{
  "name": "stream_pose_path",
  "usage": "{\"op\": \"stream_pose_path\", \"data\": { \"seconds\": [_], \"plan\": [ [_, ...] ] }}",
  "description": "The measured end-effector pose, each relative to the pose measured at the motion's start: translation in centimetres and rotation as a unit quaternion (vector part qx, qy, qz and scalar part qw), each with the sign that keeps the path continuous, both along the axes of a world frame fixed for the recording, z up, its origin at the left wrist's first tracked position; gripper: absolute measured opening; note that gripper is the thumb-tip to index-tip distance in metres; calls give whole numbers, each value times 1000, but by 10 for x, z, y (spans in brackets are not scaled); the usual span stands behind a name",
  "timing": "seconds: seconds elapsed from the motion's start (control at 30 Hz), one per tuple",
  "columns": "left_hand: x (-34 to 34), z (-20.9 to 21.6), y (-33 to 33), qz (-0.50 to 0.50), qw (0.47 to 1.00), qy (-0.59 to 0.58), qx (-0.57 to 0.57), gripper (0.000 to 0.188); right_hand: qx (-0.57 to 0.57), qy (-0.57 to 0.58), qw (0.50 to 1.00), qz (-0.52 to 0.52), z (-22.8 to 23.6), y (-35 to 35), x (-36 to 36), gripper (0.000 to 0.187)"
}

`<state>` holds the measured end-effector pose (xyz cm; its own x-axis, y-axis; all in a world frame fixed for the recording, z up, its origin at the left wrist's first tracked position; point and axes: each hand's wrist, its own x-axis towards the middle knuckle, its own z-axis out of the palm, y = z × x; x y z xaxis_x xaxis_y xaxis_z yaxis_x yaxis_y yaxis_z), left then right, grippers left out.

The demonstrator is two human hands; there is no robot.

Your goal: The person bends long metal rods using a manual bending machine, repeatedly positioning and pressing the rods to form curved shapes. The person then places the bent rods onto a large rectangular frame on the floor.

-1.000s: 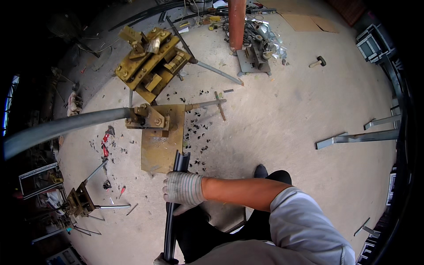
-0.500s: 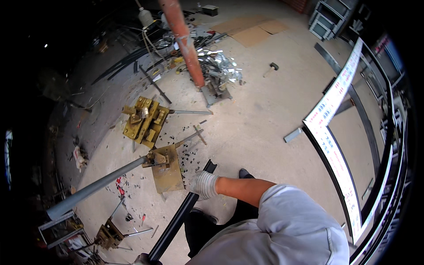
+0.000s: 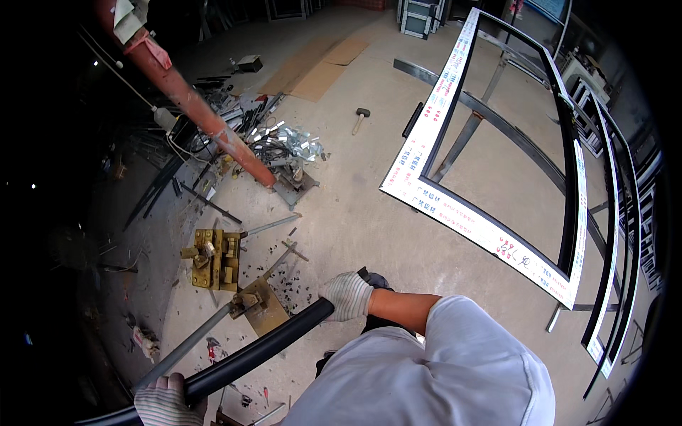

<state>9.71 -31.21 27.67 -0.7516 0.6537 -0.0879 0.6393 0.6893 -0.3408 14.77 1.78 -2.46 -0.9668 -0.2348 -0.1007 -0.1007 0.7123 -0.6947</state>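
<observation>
A long black metal profile bar (image 3: 259, 348) slants across the lower left, its far end the higher one. My right hand (image 3: 348, 297), in a striped knit glove, is closed around it near that end. My left hand (image 3: 165, 402), gloved alike, grips the bar farther down, close to the lower edge. Part of the bar beyond the left hand fades into the dark rim. Just past the bar stands a brass-coloured punch press (image 3: 217, 259) with a flat base plate (image 3: 264, 312). A long grey pipe handle (image 3: 190, 341) reaches from it toward my left hand.
On the right, a large frame with white printed film (image 3: 486, 245) rests on metal supports (image 3: 469, 138). A rubber mallet (image 3: 362, 113) lies on the floor. An orange-red column (image 3: 206, 121) rises beside a heap of metal scraps (image 3: 291, 142). Cardboard (image 3: 320, 67) lies farther back.
My view has turned right, bringing more of the white-filmed frame into sight. The bar has swung to a flatter slant, and my left hand on it now shows more fully.
</observation>
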Motion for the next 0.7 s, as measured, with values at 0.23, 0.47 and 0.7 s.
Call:
{"op": "stream_pose_path", "data": {
  "seconds": [0.23, 0.47, 0.7],
  "plan": [
    [-23, 16, 63, -168, 983, 29, 64, 34, 61, 91, 965, -239, -2, 29, 47, 38],
    [-27, 1, 81, -277, 960, -23, 24, 13, 73, 155, 912, -373, -72, 41, 128, 34],
    [-35, 1, 64, -257, 967, 3, 2, 17, 115, -27, 870, -479, -163, 78, 212, 29]
  ]
}}
